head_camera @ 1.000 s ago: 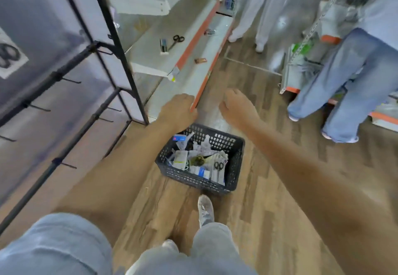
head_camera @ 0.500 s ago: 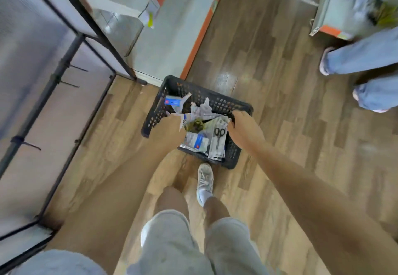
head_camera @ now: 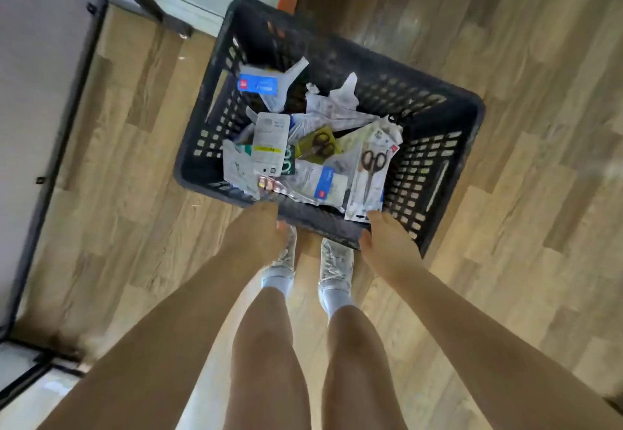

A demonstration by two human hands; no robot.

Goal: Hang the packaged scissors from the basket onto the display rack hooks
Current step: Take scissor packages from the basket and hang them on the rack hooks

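Packaged scissors (head_camera: pixel 371 173) lie heaped in the black basket (head_camera: pixel 435 146), frame centre. I see left hand (head_camera: pixel 259 227) and right hand (head_camera: pixel 384 241) both gripping its near rim.

No legible text, brand, number or sign is found. Printing is noted on several packages in the basket (head_camera: pixel 435 173), but it is too blurred and small to be read: a blue label with a small red mark on the package (head_camera: pixel 258 85) at the far left corner, a yellow strip on a white card (head_camera: pixel 269 146) near the left wall, and a blue panel with a red mark on a package (head_camera: pixel 323 182) by the near rim.
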